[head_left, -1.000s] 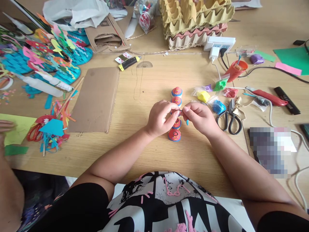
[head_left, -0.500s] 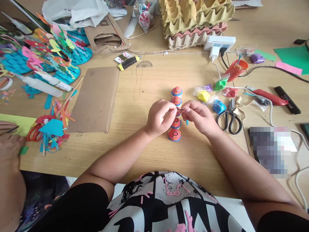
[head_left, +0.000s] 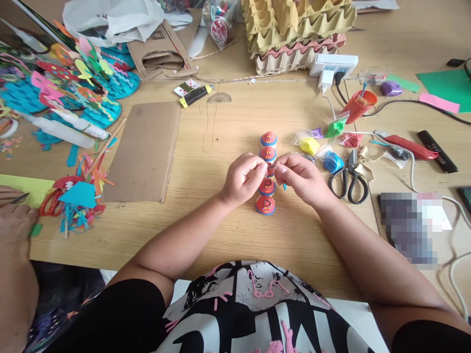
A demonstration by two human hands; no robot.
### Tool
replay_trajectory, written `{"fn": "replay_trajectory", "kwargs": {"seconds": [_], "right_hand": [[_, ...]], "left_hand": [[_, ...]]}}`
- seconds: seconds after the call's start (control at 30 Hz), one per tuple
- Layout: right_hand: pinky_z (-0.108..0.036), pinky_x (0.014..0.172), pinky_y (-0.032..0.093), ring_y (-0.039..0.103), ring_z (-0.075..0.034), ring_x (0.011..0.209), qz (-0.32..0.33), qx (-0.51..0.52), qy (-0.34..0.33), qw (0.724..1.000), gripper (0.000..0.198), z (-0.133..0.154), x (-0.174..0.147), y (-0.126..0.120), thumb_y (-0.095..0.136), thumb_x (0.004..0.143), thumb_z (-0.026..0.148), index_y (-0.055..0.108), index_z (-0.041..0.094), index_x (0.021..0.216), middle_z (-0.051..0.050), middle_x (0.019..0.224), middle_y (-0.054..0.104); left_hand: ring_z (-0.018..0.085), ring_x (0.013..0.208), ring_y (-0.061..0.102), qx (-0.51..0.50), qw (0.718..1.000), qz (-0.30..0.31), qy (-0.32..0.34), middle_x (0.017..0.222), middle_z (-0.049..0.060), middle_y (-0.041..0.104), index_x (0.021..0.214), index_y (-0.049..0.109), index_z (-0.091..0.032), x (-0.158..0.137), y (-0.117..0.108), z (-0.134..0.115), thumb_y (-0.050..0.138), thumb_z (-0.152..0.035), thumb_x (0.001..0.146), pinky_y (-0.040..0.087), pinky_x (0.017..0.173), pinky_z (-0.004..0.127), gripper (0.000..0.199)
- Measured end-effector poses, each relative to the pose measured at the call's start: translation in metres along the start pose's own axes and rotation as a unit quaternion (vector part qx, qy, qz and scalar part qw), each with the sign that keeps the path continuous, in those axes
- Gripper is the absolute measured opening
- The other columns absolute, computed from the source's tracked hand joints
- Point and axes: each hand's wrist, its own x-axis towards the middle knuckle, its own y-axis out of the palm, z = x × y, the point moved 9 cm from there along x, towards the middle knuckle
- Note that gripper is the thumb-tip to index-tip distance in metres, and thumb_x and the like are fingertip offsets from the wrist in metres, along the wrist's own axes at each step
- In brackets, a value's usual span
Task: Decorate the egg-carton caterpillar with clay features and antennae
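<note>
My left hand (head_left: 243, 179) and my right hand (head_left: 301, 177) meet above a row of small figures, fingers pinched. Between the fingertips is a thin dark strand (head_left: 270, 164), mostly hidden by them. A narrow blue tip (head_left: 284, 187) pokes out below my right hand; the rest of that piece is out of sight. The figures have red domed tops, blue rims and yellow smiling faces. Two of them, the nearest figure (head_left: 265, 205) and the one behind it (head_left: 266, 187), bear dark curled marks. At the far end stands another figure (head_left: 268, 139). My fingers partly cover the middle one.
Right of my hands lie black-handled scissors (head_left: 351, 179), bagged blue clay (head_left: 333, 162) and yellow clay (head_left: 310, 145). A cardboard sheet (head_left: 143, 152) lies to the left, beside paper scraps (head_left: 78, 195). Egg trays (head_left: 300, 39) are stacked behind. Another person's hand (head_left: 16, 220) rests at far left.
My fingertips have come slightly closer together, my right hand shifting a little left. Less of the dark strand shows between them. The figures stay in place.
</note>
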Motion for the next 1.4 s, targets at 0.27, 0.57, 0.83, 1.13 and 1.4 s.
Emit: {"fn": "replay_trajectory", "kwargs": {"seconds": [0.27, 0.57, 0.83, 1.13, 1.4], "right_hand": [[-0.026, 0.054, 0.041, 0.049, -0.011, 0.059, -0.009, 0.024, 0.008, 1.000, 0.045, -0.006, 0.000, -0.004, 0.076, 0.088, 0.065, 0.065, 0.022, 0.087, 0.002, 0.068, 0.060], [-0.025, 0.049, 0.035, 0.043, -0.010, 0.052, -0.008, 0.066, 0.021, 0.998, 0.048, -0.015, 0.001, -0.005, 0.069, 0.093, 0.068, 0.069, 0.021, 0.086, 0.002, 0.062, 0.062], [-0.026, 0.052, 0.038, 0.044, -0.009, 0.052, -0.033, -0.005, -0.013, 0.999, 0.047, -0.002, -0.001, -0.008, 0.071, 0.094, 0.063, 0.070, 0.020, 0.077, 0.003, 0.059, 0.058], [-0.027, 0.053, 0.036, 0.047, -0.010, 0.054, -0.061, -0.046, -0.033, 0.996, 0.049, -0.001, -0.001, -0.014, 0.066, 0.098, 0.062, 0.067, 0.020, 0.073, 0.002, 0.058, 0.058], [-0.027, 0.054, 0.037, 0.048, -0.010, 0.056, -0.057, -0.072, -0.048, 0.995, 0.055, 0.004, -0.002, -0.012, 0.063, 0.100, 0.062, 0.061, 0.019, 0.065, 0.001, 0.060, 0.057]], "left_hand": [[0.017, 0.076, 0.065, -0.022, 1.000, 0.019, -0.009, 0.078, 0.004, 0.072, 0.078, 0.060, -0.023, 0.001, 0.003, -0.001, 0.045, -0.047, 0.109, 0.053, 0.076, 0.033, 0.042], [0.017, 0.077, 0.066, -0.066, 0.998, 0.017, -0.018, 0.077, 0.003, 0.069, 0.079, 0.059, -0.022, -0.001, 0.004, 0.003, 0.048, -0.045, 0.109, 0.054, 0.077, 0.033, 0.040], [0.016, 0.079, 0.067, -0.075, 0.996, 0.022, -0.048, 0.080, 0.004, 0.072, 0.082, 0.065, -0.021, -0.001, 0.006, 0.008, 0.047, -0.052, 0.109, 0.054, 0.078, 0.032, 0.044], [0.015, 0.078, 0.070, -0.106, 0.994, 0.024, -0.023, 0.087, 0.005, 0.075, 0.094, 0.070, -0.019, -0.003, 0.007, 0.009, 0.056, -0.062, 0.102, 0.055, 0.077, 0.030, 0.046], [0.012, 0.075, 0.066, -0.045, 0.999, -0.021, -0.010, 0.081, 0.001, 0.073, 0.088, 0.070, -0.020, -0.003, 0.002, 0.005, 0.066, -0.038, 0.102, 0.053, 0.076, 0.026, 0.023]]}}
